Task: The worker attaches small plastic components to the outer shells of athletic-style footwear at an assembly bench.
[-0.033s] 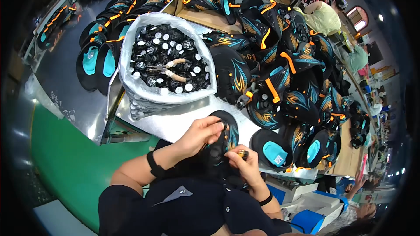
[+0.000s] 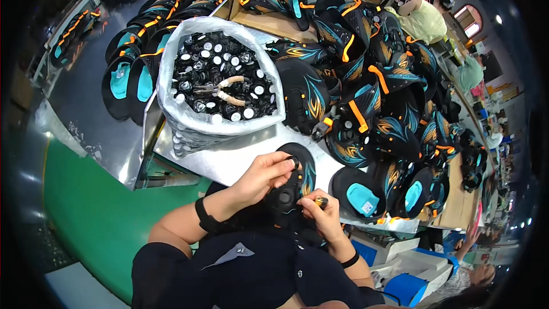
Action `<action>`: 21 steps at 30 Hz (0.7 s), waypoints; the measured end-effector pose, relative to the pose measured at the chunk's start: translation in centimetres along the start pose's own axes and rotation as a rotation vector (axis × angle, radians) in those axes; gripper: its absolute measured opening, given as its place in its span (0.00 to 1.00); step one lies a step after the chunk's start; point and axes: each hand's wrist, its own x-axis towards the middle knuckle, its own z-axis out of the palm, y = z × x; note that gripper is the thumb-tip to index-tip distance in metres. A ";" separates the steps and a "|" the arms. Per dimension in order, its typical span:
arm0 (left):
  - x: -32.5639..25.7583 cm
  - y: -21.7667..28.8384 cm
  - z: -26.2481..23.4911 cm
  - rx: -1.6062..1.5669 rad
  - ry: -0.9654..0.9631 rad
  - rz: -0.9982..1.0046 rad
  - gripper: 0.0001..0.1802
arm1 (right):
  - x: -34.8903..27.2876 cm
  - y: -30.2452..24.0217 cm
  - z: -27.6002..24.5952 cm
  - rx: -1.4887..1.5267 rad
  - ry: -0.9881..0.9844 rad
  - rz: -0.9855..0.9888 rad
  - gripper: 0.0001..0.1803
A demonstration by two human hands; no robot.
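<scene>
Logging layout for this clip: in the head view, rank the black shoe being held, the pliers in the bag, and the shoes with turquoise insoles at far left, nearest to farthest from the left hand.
1. The black shoe: held in the left hand, at the table's near edge.
2. The pliers: up and left, lying on the black parts inside the white bag.
3. The shoes with turquoise insoles: farthest, past the bag on the left.

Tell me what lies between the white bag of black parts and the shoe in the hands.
In the head view, only bare shiny metal tabletop separates the bag from the held shoe; nothing rests on that strip.
</scene>
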 end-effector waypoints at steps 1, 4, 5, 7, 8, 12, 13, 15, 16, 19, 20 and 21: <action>-0.2 -0.4 0.0 -0.018 0.003 -0.007 0.11 | -0.3 0.8 -0.8 -0.081 0.014 -0.018 0.04; 0.1 0.0 -0.7 0.069 -0.054 -0.081 0.11 | 0.3 0.2 -2.3 -0.605 0.177 -0.468 0.03; 0.0 0.4 -0.4 0.151 0.015 -0.061 0.11 | 0.4 -1.1 -2.0 -0.644 0.243 -0.564 0.04; 0.3 0.3 0.5 0.363 0.082 0.101 0.12 | 0.1 -3.7 -0.5 -0.637 0.200 -0.692 0.08; 0.5 0.0 0.9 0.450 0.109 0.170 0.12 | 0.0 -3.5 1.2 -0.570 0.162 -0.600 0.09; 1.3 -0.5 1.1 0.436 0.188 0.139 0.13 | 3.2 -1.7 2.3 -0.448 0.010 -0.179 0.10; 1.6 -0.5 0.8 0.411 0.177 0.125 0.13 | 3.5 -1.2 2.2 -0.450 0.016 -0.177 0.10; 3.0 0.0 0.0 0.308 0.145 0.071 0.13 | 3.6 -0.4 2.2 -0.513 -0.077 -0.216 0.10; 3.2 -0.2 -0.2 0.269 0.141 0.081 0.13 | 3.5 -0.2 2.5 -0.537 -0.003 -0.283 0.09; 3.0 -0.2 0.7 0.288 0.171 0.117 0.13 | 5.2 -0.9 2.5 -0.836 0.406 -0.913 0.08; 2.8 0.0 1.3 0.354 0.205 0.145 0.13 | 4.9 -1.4 2.4 -0.880 0.448 -0.830 0.08; 2.8 0.2 1.5 0.348 0.201 0.139 0.13 | 4.4 -2.1 2.4 -0.887 0.450 -0.823 0.08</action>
